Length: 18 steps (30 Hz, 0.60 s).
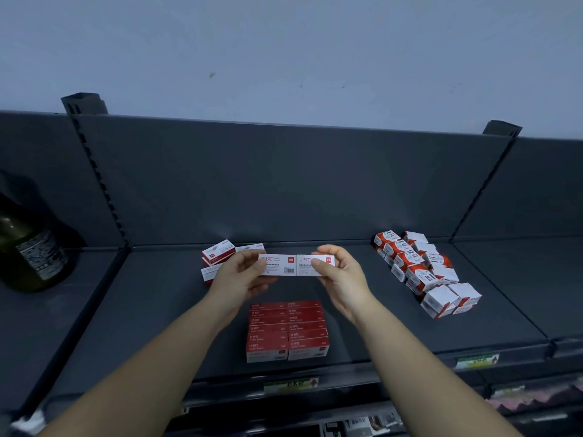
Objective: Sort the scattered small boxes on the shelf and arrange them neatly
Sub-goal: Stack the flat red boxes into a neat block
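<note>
Currently the left hand (239, 274) pinches one flat white box (277, 265) and the right hand (342, 277) pinches a second box (316, 263). The boxes butt end to end, held above the shelf (151, 310), probably to square them so they go down as a pair. Directly below is the red stack (287, 329), two tidy columns near the front edge and the likely destination. Behind the left hand, loose boxes (218, 254) of the same type lie askew. Well to the right, squarer boxes (422, 272) sit in rough rows, a different type kept apart. A dark bottle (30, 247) stands at far left.
</note>
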Each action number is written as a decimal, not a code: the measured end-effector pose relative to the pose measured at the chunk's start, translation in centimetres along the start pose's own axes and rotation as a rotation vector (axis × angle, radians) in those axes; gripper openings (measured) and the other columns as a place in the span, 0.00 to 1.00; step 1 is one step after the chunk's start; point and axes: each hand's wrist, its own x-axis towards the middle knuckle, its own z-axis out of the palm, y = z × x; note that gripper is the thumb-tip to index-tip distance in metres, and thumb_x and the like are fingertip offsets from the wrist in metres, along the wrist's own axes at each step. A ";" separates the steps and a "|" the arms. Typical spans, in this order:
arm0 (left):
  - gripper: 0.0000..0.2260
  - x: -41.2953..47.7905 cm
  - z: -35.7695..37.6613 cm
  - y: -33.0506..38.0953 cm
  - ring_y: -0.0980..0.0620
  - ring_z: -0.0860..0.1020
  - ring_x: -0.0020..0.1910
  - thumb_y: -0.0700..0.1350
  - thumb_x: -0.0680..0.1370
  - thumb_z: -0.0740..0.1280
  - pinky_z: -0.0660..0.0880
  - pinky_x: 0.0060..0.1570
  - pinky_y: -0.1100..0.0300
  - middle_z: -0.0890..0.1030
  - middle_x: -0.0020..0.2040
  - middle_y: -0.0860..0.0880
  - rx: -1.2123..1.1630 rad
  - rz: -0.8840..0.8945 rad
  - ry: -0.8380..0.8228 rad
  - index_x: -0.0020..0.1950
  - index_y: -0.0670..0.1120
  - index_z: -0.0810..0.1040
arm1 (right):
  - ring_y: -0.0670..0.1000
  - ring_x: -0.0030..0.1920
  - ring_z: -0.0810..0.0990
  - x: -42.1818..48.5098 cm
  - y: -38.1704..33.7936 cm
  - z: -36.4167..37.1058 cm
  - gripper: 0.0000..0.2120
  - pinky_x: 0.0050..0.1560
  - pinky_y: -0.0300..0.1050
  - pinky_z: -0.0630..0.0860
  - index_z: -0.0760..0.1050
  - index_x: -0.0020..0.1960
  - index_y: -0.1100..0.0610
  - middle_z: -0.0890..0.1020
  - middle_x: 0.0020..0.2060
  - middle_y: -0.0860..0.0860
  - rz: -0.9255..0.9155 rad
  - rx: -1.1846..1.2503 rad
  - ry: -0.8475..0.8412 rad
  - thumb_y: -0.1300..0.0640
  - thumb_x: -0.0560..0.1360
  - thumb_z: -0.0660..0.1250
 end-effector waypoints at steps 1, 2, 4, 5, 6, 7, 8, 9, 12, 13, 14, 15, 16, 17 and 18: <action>0.09 0.0 0.0 0.0 0.47 0.85 0.49 0.42 0.80 0.66 0.78 0.43 0.59 0.86 0.50 0.49 -0.002 0.004 -0.002 0.60 0.45 0.76 | 0.51 0.46 0.83 0.0 0.0 0.2 0.11 0.54 0.44 0.80 0.77 0.53 0.60 0.82 0.46 0.55 0.002 -0.013 -0.003 0.72 0.76 0.67; 0.09 0.0 -0.1 0.0 0.46 0.85 0.49 0.41 0.80 0.66 0.79 0.44 0.59 0.86 0.50 0.48 -0.010 0.007 -0.001 0.60 0.45 0.76 | 0.51 0.46 0.82 -0.1 0.0 0.4 0.10 0.55 0.44 0.79 0.77 0.53 0.60 0.82 0.46 0.55 0.001 -0.024 -0.002 0.72 0.76 0.67; 0.09 0.0 -0.3 -0.1 0.45 0.85 0.50 0.40 0.80 0.67 0.80 0.45 0.58 0.85 0.52 0.47 -0.036 0.003 0.002 0.60 0.45 0.76 | 0.51 0.46 0.81 -0.1 -0.1 0.7 0.10 0.54 0.43 0.79 0.77 0.52 0.60 0.81 0.47 0.55 -0.001 -0.038 0.000 0.72 0.76 0.67; 0.10 0.0 -0.5 -0.1 0.45 0.84 0.50 0.39 0.79 0.67 0.81 0.46 0.58 0.85 0.52 0.47 -0.045 0.004 0.001 0.60 0.45 0.76 | 0.51 0.46 0.81 0.0 -0.1 0.9 0.10 0.53 0.43 0.79 0.77 0.52 0.60 0.81 0.47 0.55 -0.002 -0.038 -0.004 0.72 0.76 0.67; 0.11 0.0 -0.6 0.0 0.44 0.84 0.51 0.37 0.78 0.68 0.81 0.47 0.57 0.85 0.53 0.46 -0.046 0.007 -0.004 0.61 0.44 0.76 | 0.51 0.46 0.81 0.0 -0.2 1.1 0.10 0.54 0.43 0.79 0.77 0.52 0.60 0.81 0.47 0.55 -0.003 -0.040 -0.009 0.72 0.76 0.67; 0.13 0.0 -0.7 0.0 0.44 0.84 0.52 0.36 0.78 0.68 0.82 0.49 0.57 0.84 0.54 0.45 -0.039 0.011 -0.013 0.62 0.44 0.76 | 0.51 0.46 0.81 0.0 -0.2 1.3 0.10 0.53 0.43 0.78 0.77 0.52 0.59 0.81 0.47 0.55 -0.004 -0.040 -0.014 0.72 0.76 0.67; 0.14 0.0 -0.8 0.0 0.44 0.84 0.53 0.34 0.77 0.69 0.82 0.50 0.56 0.84 0.55 0.44 -0.028 0.014 -0.022 0.62 0.43 0.75 | 0.51 0.46 0.81 0.1 -0.3 1.4 0.10 0.53 0.43 0.79 0.77 0.52 0.59 0.81 0.46 0.55 -0.004 -0.038 -0.017 0.72 0.76 0.67; 0.15 0.0 -0.9 0.1 0.43 0.83 0.53 0.33 0.76 0.69 0.81 0.51 0.55 0.84 0.55 0.44 -0.019 0.017 -0.027 0.62 0.44 0.75 | 0.50 0.45 0.82 0.1 -0.3 1.5 0.10 0.52 0.42 0.79 0.77 0.52 0.59 0.81 0.47 0.55 -0.004 -0.029 -0.022 0.72 0.76 0.67; 0.16 0.0 -1.1 0.2 0.43 0.83 0.54 0.32 0.76 0.70 0.81 0.52 0.55 0.84 0.56 0.44 -0.001 0.032 -0.027 0.61 0.45 0.76 | 0.51 0.48 0.82 0.1 -0.3 1.7 0.11 0.53 0.43 0.79 0.77 0.54 0.60 0.81 0.49 0.55 0.012 0.019 -0.047 0.73 0.77 0.63; 0.16 0.0 -1.2 0.3 0.43 0.83 0.54 0.32 0.76 0.70 0.81 0.51 0.56 0.83 0.56 0.44 0.006 0.038 -0.025 0.61 0.45 0.76 | 0.52 0.49 0.81 0.1 -0.3 1.8 0.12 0.53 0.44 0.78 0.77 0.54 0.60 0.80 0.50 0.56 0.019 0.034 -0.054 0.73 0.77 0.62; 0.16 -0.1 -1.3 0.3 0.43 0.83 0.54 0.32 0.76 0.70 0.82 0.50 0.57 0.83 0.56 0.44 0.013 0.044 -0.024 0.61 0.45 0.76 | 0.53 0.50 0.80 0.2 -0.2 1.9 0.13 0.53 0.45 0.78 0.77 0.54 0.61 0.80 0.51 0.57 0.026 0.048 -0.059 0.74 0.77 0.60; 0.16 -0.1 -1.3 0.3 0.43 0.83 0.54 0.32 0.76 0.70 0.81 0.49 0.58 0.83 0.56 0.44 0.022 0.048 -0.022 0.60 0.45 0.76 | 0.54 0.51 0.80 0.2 -0.2 2.0 0.14 0.52 0.46 0.77 0.77 0.54 0.61 0.79 0.51 0.58 0.035 0.058 -0.061 0.74 0.77 0.59; 0.16 -0.1 -1.4 0.3 0.43 0.83 0.54 0.32 0.76 0.70 0.81 0.47 0.58 0.83 0.56 0.44 0.031 0.049 -0.019 0.60 0.45 0.76 | 0.54 0.50 0.79 0.2 -0.3 2.1 0.15 0.51 0.46 0.77 0.77 0.54 0.61 0.79 0.51 0.57 0.043 0.063 -0.061 0.74 0.77 0.58; 0.15 -0.1 -1.5 0.3 0.43 0.83 0.53 0.32 0.76 0.69 0.81 0.46 0.59 0.83 0.56 0.44 0.041 0.048 -0.016 0.59 0.45 0.76 | 0.54 0.50 0.79 0.2 -0.3 2.2 0.14 0.51 0.47 0.77 0.77 0.54 0.61 0.79 0.50 0.57 0.049 0.060 -0.061 0.74 0.77 0.58; 0.15 -0.1 -1.6 0.3 0.42 0.83 0.53 0.32 0.76 0.69 0.81 0.46 0.59 0.83 0.56 0.44 0.052 0.045 -0.015 0.59 0.45 0.76 | 0.54 0.50 0.79 0.1 -0.2 2.2 0.14 0.50 0.47 0.77 0.77 0.55 0.61 0.79 0.50 0.57 0.052 0.052 -0.064 0.74 0.77 0.58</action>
